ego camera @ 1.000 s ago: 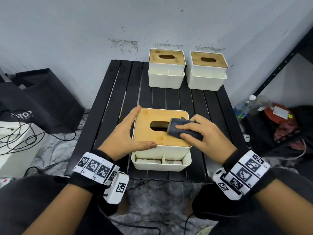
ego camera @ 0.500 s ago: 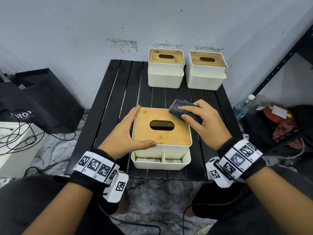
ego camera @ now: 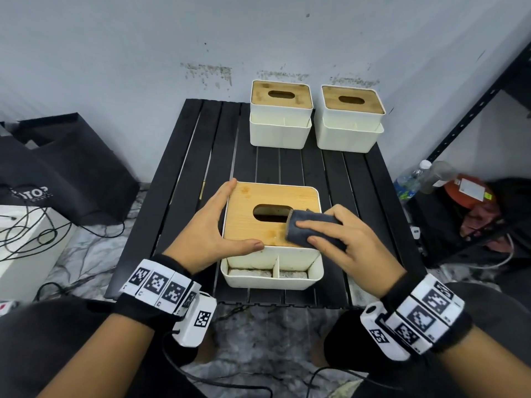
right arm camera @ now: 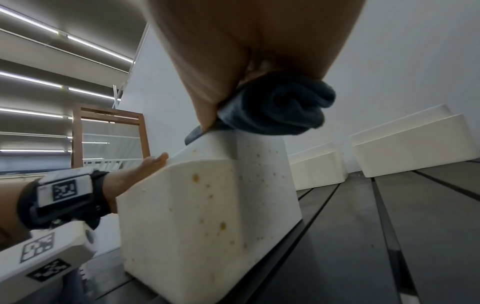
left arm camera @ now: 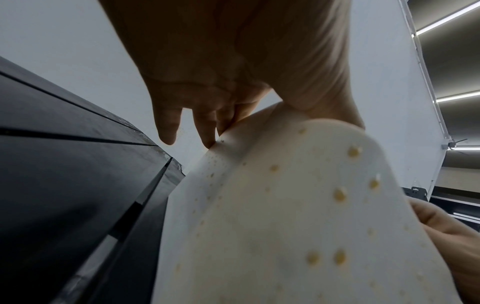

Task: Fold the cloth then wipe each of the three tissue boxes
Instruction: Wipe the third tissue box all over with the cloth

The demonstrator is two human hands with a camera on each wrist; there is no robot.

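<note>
Cloth [ego camera: 311, 229], folded small and pinched in the right hand [ego camera: 344, 248], sits on the near tissue box [ego camera: 258, 228] lid; the left hand [ego camera: 212, 228], fingers straight, braces it. Press flat, wiping in overlapping strokes.

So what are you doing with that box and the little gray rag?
I'm cleaning tissue boxes. My right hand holds a folded gray cloth and presses it on the wooden lid of the nearest tissue box, beside the slot. My left hand rests against the box's left side to steady it. Two more tissue boxes wait at the back of the black table, by the wall.
</note>
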